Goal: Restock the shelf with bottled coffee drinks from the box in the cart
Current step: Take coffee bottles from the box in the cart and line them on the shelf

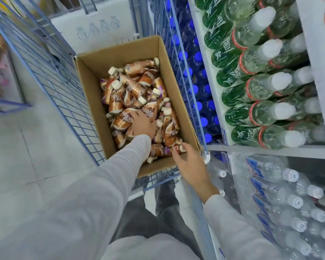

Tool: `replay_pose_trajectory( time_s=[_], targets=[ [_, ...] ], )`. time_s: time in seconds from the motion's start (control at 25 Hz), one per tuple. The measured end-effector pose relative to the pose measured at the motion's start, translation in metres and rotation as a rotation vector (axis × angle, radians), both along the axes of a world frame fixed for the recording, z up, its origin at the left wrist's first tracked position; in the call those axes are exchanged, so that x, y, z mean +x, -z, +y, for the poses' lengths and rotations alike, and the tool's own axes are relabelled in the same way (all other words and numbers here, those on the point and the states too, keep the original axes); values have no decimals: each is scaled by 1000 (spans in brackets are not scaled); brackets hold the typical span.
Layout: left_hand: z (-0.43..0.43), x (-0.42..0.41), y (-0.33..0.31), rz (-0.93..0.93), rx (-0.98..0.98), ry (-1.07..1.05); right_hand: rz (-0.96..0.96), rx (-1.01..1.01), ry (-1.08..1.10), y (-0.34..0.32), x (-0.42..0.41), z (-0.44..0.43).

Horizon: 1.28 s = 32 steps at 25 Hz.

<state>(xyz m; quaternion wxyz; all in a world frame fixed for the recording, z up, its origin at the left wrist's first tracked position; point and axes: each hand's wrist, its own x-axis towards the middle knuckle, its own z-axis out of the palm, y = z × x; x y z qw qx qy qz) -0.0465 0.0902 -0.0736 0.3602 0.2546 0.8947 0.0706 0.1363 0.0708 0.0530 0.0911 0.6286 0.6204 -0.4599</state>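
I am at the picking-up stage, and by the look of things most of the job is ahead of me. The box (94,87) sits in the blue wire cart (64,94) in front of me, heaped with coffee bottles (133,91) lying every which way, brown labels and cream caps jumbled together. My left hand (143,125) is palm-down in the middle of the heap, fingers curled over a brown bottle (123,117) as if grasping it. My right hand (189,162) is at the near end of the box, thumb and fingertips closing on the cap end of the near bottle (161,150) that lies flat there. Neither bottle is lifted clear of the pile yet. To my right, the shelf (270,148) shows green bottles (231,85) on the upper level and clear water bottles (289,194) below, with blue-capped bottles (197,89) beyond the cart's wire side. I see no coffee drinks on the shelf from here, nor the gap they should fill, so I judge nearly the whole box is left to shelve.
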Motion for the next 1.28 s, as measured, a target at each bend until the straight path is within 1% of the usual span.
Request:
replay_pose_trajectory(
  time_s=[0.12, 0.2, 0.32, 0.4, 0.56, 0.72, 0.88, 1.0, 1.08, 1.2, 1.28],
  targets=[
    [-3, -6, 0, -50, -9, 13, 27, -19, 8, 0, -4, 5],
    [-14, -11, -8, -142, 44, -14, 40, -35, 14, 1, -9, 8],
    [-46, -15, -31, -324, 161, -163, 25, -29, 8, 10, -18, 16],
    [-73, -14, -51, -409, 197, -265, -1, -56, 8, 23, -27, 25],
    [-125, -10, -83, -401, 204, -350, -108, -152, 39, 70, -48, 42],
    [-154, -4, -99, -420, 189, -457, -182, -261, 87, 121, -61, 47],
    [-164, 1, -101, -429, 202, -486, -175, -141, 124, 151, -64, 43],
    [-161, 0, -106, -432, 211, -472, -118, -143, 151, 148, -59, 42],
    [-158, -1, -110, -434, 225, -452, -12, -145, 187, 128, -53, 37],
    [-149, 0, -126, -449, 288, -426, 213, -155, 270, 75, -42, 19],
    [-141, 2, -141, -454, 331, -392, 314, -145, 298, 37, -34, 7]
  ],
)
